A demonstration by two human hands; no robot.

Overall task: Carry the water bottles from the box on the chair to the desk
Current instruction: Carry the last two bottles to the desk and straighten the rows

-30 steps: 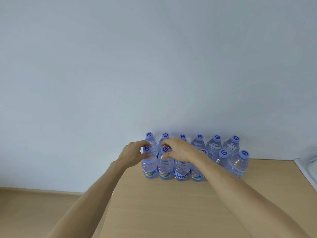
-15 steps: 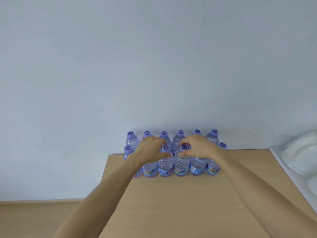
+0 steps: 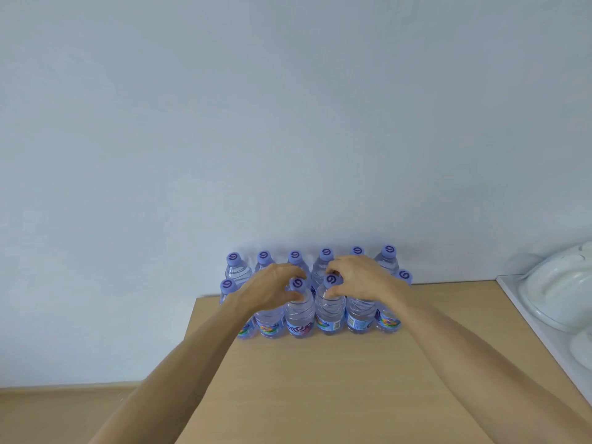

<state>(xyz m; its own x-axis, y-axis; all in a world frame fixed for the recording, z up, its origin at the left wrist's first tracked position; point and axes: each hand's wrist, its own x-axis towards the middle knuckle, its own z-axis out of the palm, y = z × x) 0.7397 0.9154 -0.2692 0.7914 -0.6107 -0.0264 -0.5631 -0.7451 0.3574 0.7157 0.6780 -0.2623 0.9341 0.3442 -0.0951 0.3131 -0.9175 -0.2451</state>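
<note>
Nearest the camera, two bare forearms extend forward over a light wood worktop (image 3: 320, 379), whose near area carries nothing but the arms above it. The floor (image 3: 64, 411), in a similar pale wood tone, shows at lower left beyond the worktop's left edge.

Further out, the left hand (image 3: 269, 291) sits over the front row of water bottles (image 3: 326, 302), fingers curled around the neck of one front-row bottle (image 3: 299, 310), thumb just below its purple cap. The right hand (image 3: 358, 280) is curled in the same manner around the neck of the adjacent bottle (image 3: 330, 310), thumb under the cap. The two gripped bottles stand upright and side by side, bases on the worktop, touching or nearly touching each other.

The remaining bottles stand upright in two rows at the far edge of the worktop, packed close together, all with purple caps and coloured labels low on the body. The back row stands against the wall (image 3: 288, 123). The far-left bottles stand at or just past the worktop's left corner; whether they are fully supported cannot be determined.

At far right, a white moulded object (image 3: 557, 293) rests on a white surface beside the worktop; its identity cannot be determined.

The wall behind is plain and pale.
</note>
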